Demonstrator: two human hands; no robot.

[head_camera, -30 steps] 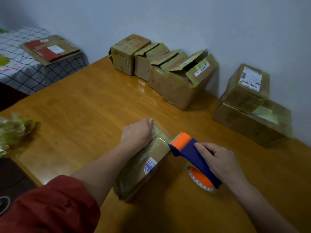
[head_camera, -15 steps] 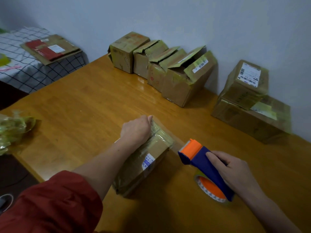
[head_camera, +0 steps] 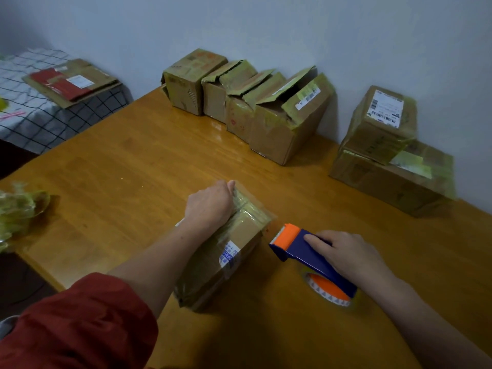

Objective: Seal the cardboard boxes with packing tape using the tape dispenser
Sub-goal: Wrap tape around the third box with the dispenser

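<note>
A white label with blue print (head_camera: pixel 229 257) sits on the small box (head_camera: pixel 239 235), too blurred to read. The upper box of the stack at right (head_camera: pixel 372 139) carries a white barcoded shipping label. The small box, brown under glossy tape, lies on the counter (head_camera: pixel 133 169). The left hand (head_camera: pixel 209 205) bears on its far end, fingers seemingly curled over the side. Just beside it, the right hand (head_camera: pixel 348 258) grips the blue-and-orange tape dispenser (head_camera: pixel 300 253), index finger stretched along the top.
</note>
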